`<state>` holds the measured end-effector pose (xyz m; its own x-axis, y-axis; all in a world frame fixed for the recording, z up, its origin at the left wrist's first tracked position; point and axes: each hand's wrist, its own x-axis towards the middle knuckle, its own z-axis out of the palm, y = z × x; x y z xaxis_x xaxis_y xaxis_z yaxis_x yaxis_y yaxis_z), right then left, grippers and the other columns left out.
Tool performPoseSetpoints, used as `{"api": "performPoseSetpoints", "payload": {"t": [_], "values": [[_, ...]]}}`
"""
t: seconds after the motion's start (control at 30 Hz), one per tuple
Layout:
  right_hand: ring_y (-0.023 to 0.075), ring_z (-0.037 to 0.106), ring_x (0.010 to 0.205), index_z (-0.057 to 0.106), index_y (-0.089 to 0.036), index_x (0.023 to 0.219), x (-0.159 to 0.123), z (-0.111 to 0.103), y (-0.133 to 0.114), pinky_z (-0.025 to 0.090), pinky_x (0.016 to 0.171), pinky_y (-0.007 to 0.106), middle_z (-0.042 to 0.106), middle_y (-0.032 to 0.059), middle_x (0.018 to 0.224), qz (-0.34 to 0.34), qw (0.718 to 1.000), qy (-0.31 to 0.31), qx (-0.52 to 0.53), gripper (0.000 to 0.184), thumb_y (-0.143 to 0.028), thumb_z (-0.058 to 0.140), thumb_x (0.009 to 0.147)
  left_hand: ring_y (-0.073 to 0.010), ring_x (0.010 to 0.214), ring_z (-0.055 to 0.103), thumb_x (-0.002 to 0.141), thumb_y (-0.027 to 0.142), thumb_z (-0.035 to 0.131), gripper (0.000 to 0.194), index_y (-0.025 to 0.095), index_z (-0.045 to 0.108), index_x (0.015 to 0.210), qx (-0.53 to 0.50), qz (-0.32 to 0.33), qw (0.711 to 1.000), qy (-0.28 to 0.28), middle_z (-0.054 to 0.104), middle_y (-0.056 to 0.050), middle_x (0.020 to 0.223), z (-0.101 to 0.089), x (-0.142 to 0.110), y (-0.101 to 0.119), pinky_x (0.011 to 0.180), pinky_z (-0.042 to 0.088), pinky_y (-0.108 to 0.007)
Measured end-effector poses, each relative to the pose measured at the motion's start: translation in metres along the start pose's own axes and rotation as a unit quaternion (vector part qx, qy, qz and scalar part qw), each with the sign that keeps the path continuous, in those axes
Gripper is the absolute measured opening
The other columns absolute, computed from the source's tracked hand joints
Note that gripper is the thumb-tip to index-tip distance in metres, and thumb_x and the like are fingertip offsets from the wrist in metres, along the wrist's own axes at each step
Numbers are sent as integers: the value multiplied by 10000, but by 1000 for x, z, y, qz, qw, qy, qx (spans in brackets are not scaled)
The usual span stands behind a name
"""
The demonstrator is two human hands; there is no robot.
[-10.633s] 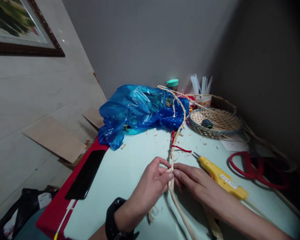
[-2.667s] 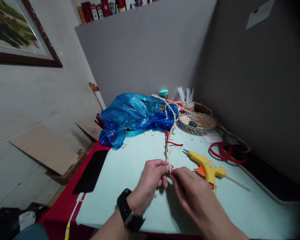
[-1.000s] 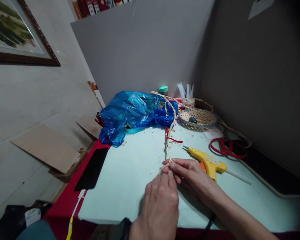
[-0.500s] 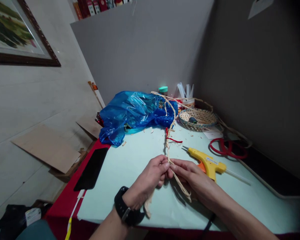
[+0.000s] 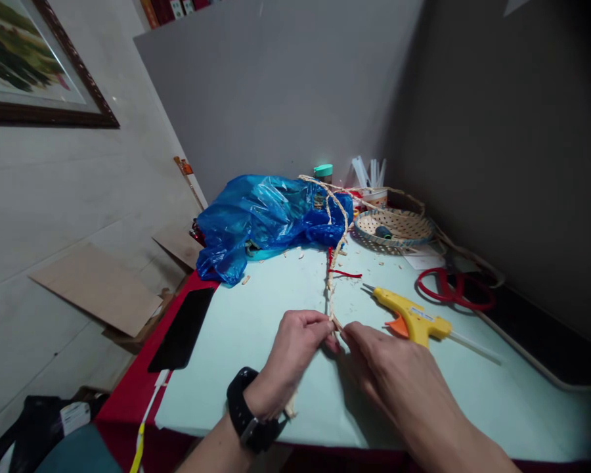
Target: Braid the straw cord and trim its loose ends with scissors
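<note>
Here's the left hand (image 5: 298, 348), finger and thumb pinched on the pale braid (image 5: 330, 286) at the near middle of the tabletop (image 5: 236, 341)! Right beside it, the right hand (image 5: 398, 378) nips a strand at the near end. Away runs the braid, past a red cord (image 5: 347, 274), up over the far blue bag (image 5: 270, 213); the yellow glue gun (image 5: 414, 316) lies to the right.

"What's the cord (image 5: 347, 223) like?"
"Pale straw colour, braided and slightly knobbly."
"And how does it lie?"
"From atop the blue bag (image 5: 268, 213) it bends down past the bag's right side, then runs nearly straight out in front. At least 1 more stretch loops away to the bag's right."
</note>
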<state>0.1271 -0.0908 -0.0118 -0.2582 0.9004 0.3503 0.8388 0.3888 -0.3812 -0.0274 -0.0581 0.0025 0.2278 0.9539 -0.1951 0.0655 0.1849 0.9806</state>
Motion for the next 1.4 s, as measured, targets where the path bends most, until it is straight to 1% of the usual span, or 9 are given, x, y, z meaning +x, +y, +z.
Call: {"api": "performPoseSetpoints", "payload": {"t": [0.13,0.27,0.4,0.5,0.6,0.7,0.87,1.07,1.4], "values": [[169,577,505,552,-205,976,-14,18,-7,241,469,288,639,13,690,-70,995,50,-58,284,-46,429,775,-52,360,292,784,224,569,173,122,650,670,-20,-5,1000,-22,419,50,402,-1,-2,-1,405,133,-224],[176,599,584,554,-128,1088,-21,29,-19,357,494,275,634,57,760,-107,987,77,-90,394,14,410,749,-38,402,338,818,261,563,207,101,676,751,-55,-1,998,-41,557,0,556,-3,-3,1,414,171,-202],[221,592,725,615,-184,907,-16,10,-22,443,612,335,652,75,879,-143,986,75,-43,211,-116,416,898,-22,412,262,807,243,602,162,106,663,746,-79,6,996,-39,521,26,555,-5,-1,1,427,175,-192],[205,583,861,612,-230,975,-3,-9,-13,450,757,352,652,37,963,-82,991,45,98,196,-263,419,968,-30,406,232,807,240,611,159,111,659,727,-87,6,995,-41,397,66,459,-5,-1,0,432,154,-198],[244,564,1040,540,-173,1187,13,-12,-1,413,885,402,615,108,1148,57,982,17,180,319,-354,431,948,-33,405,225,810,256,623,168,107,673,752,-87,5,995,-45,370,73,432,-4,-2,-1,439,144,-203],[202,614,819,538,-177,1172,27,-6,5,440,725,335,666,49,887,81,969,-78,221,345,-422,432,953,-36,403,217,808,294,643,185,112,676,809,-90,3,995,-48,349,88,426,-4,-2,-1,443,138,-204],[155,561,671,547,-192,746,40,-3,10,383,598,273,614,-1,699,59,955,-128,262,316,-382,407,956,-26,426,224,803,302,651,194,109,641,785,-91,3,994,-52,465,52,541,-4,-1,2,441,119,-204],[166,595,741,635,-178,821,47,-7,18,414,648,265,666,16,778,49,952,-132,273,244,-325,459,905,-26,430,209,842,206,544,165,105,605,726,-80,-1,995,-56,494,28,574,-4,-3,3,436,114,-210],[182,562,659,688,-202,834,35,-12,5,328,613,296,671,33,742,67,989,-57,119,244,-285,471,907,-34,424,227,835,207,536,134,90,599,843,-59,-1,997,-54,623,-39,653,-3,-2,0,418,103,-216]]}}
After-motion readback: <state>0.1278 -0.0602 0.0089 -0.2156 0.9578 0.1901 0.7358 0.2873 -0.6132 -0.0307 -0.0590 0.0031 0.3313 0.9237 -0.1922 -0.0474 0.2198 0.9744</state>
